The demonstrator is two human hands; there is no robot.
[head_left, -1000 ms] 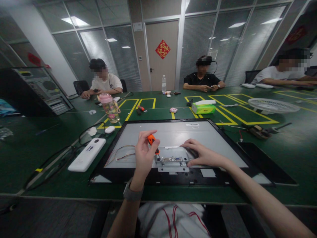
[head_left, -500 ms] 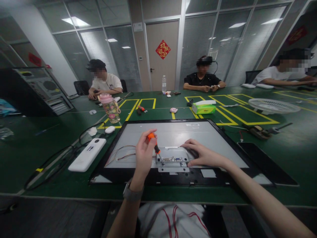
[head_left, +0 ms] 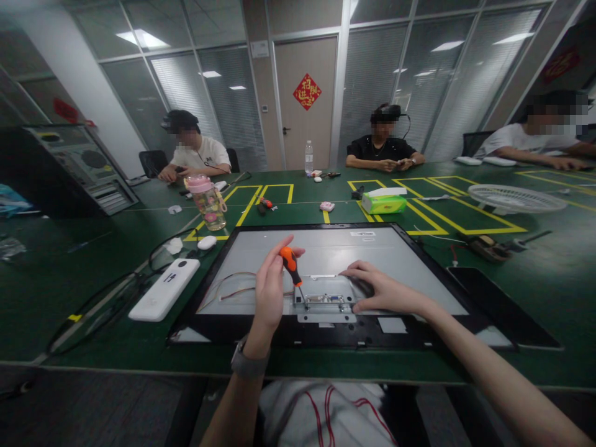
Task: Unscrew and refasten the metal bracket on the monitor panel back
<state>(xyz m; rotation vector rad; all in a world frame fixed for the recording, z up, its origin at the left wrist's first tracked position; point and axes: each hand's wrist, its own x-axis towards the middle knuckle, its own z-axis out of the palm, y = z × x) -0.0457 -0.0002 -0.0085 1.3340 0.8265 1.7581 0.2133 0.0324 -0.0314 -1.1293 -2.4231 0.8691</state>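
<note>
My left hand [head_left: 270, 288] is on an orange and black screwdriver [head_left: 291, 264], its fingers stretched up along the handle. The screwdriver leans, with its tip down at the left edge of a metal bracket with video ports [head_left: 323, 300]. That bracket sits on the back of a flat display panel [head_left: 395, 267] with a black frame, lying flat on the table. My right hand [head_left: 379, 290] rests on the right side of the bracket, thumb and fingers curved around its edge. Thin wires [head_left: 237, 295] lie on the panel, left of the bracket and partly behind my left hand.
On the green table [head_left: 112, 335], a white power bank [head_left: 165, 290] and black cables [head_left: 84, 316] lie to the left. A pink-lidded bottle [head_left: 207, 205] and a green tissue pack [head_left: 384, 202] stand beyond the panel. A black slab [head_left: 500, 304] lies right. Several people sit across.
My left hand's fingers have opened and rolled around the screwdriver handle, showing more of it. The screwdriver tip stays at the same spot. My right hand has not moved.
</note>
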